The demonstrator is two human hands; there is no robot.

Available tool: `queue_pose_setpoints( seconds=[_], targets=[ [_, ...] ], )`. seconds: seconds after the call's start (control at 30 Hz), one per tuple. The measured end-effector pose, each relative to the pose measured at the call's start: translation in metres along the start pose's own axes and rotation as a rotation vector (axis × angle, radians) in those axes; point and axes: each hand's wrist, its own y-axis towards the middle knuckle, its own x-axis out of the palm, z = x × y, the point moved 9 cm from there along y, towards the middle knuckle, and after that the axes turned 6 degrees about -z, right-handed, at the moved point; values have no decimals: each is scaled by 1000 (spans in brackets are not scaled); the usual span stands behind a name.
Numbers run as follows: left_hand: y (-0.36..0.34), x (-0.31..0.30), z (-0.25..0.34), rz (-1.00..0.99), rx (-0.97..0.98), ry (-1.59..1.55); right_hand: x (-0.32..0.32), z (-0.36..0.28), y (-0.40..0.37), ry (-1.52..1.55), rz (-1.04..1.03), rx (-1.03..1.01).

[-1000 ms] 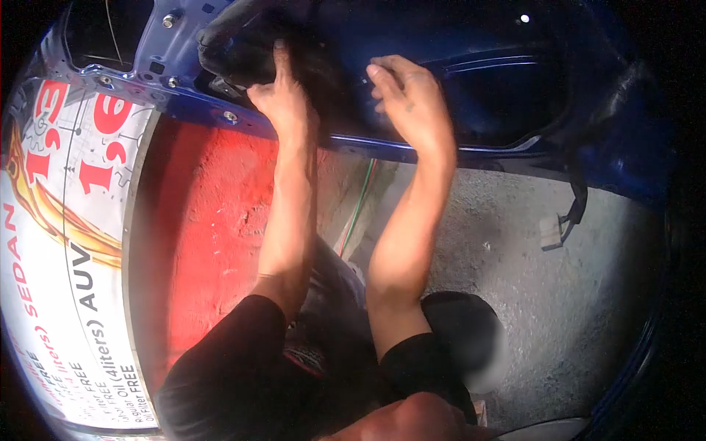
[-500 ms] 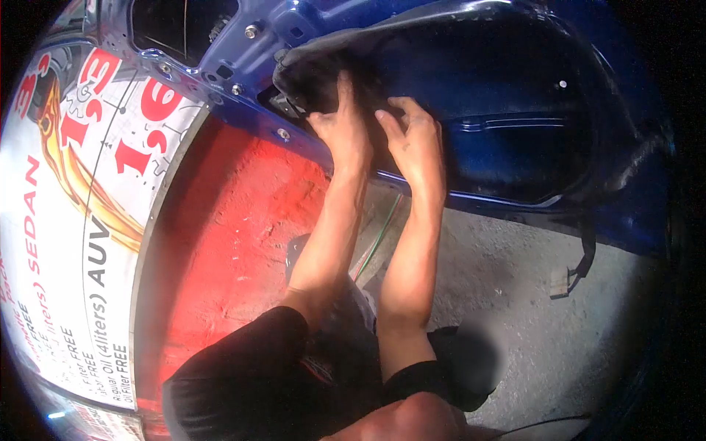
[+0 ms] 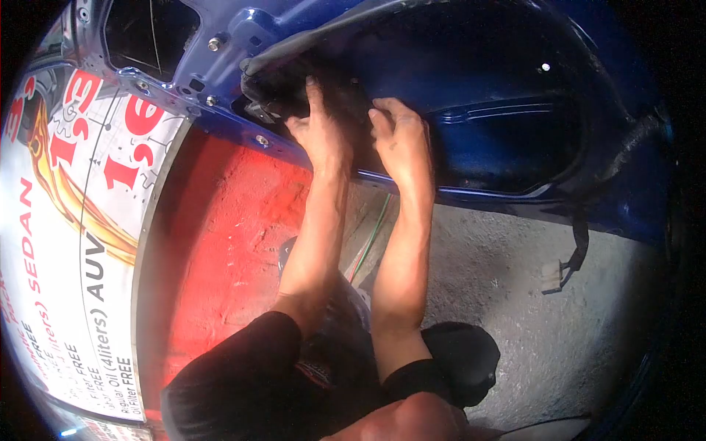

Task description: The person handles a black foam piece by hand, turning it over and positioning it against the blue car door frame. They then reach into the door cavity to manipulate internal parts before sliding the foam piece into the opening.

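A blue metal car door (image 3: 243,44) fills the top of the view, with a large opening in its inner side. Dark sheeting (image 3: 283,70) lines the left part of that opening. My left hand (image 3: 321,136) is at the sheeting, index finger stretched up and thumb out to the left; a dark part seems to lie between its fingers, too dim to make out. To the right, at the opening's lower edge, my right hand (image 3: 403,140) has its fingers bent and spread slightly, with nothing visible in them.
A printed banner (image 3: 81,242) stands at the left beside a red painted surface (image 3: 220,213). A connector on a black cable (image 3: 551,278) hangs below the door at the right, above the grey concrete ground (image 3: 485,257). A thin green line (image 3: 381,224) shows between my forearms.
The door and banner have shifted left in view as the camera moved. Both hands stay by the opening; the fingers of my right hand are slightly more curled.
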Motion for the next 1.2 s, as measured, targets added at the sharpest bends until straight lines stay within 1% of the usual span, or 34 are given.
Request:
queue_pose_setpoints(
  seconds=[0.17,0.2,0.27,0.3,0.33,0.37,0.4,0.57,0.7,0.77,0.83,0.87,1.07,1.2],
  targets=[
    [3,-5,-4,25,13,26,-5,-7,-2,-36,8,-18],
    [0,-4,0,22,13,76,-6,-10,-3,-50,6,-19],
    [-6,-2,6,27,20,176,-7,-9,-3,-78,53,-97],
    [-4,-5,5,39,57,195,-6,-10,-3,-88,73,-139],
    [0,-10,1,52,95,213,-4,-8,-2,-49,12,-57],
    [4,-15,-3,65,133,229,-3,-7,-1,-59,26,-87],
    [5,-10,0,14,177,189,-1,-6,0,-65,6,-70],
    [0,-19,-6,84,87,413,3,-9,-1,-10,-48,-59],
    [-4,-29,-10,177,27,493,6,-18,-3,19,-85,-77],
    [-4,-31,-11,189,27,451,8,-19,-3,4,-104,-70],
    [-3,-28,-12,172,24,302,9,-18,-3,-15,-116,-62],
    [1,-21,-9,92,87,206,10,-19,-3,-24,-126,-67],
    [6,-28,-14,136,125,81,18,-24,-5,-66,-231,-40],
    [2,-28,-14,159,-1,113,21,-24,-4,-36,-269,-64]
  ],
)
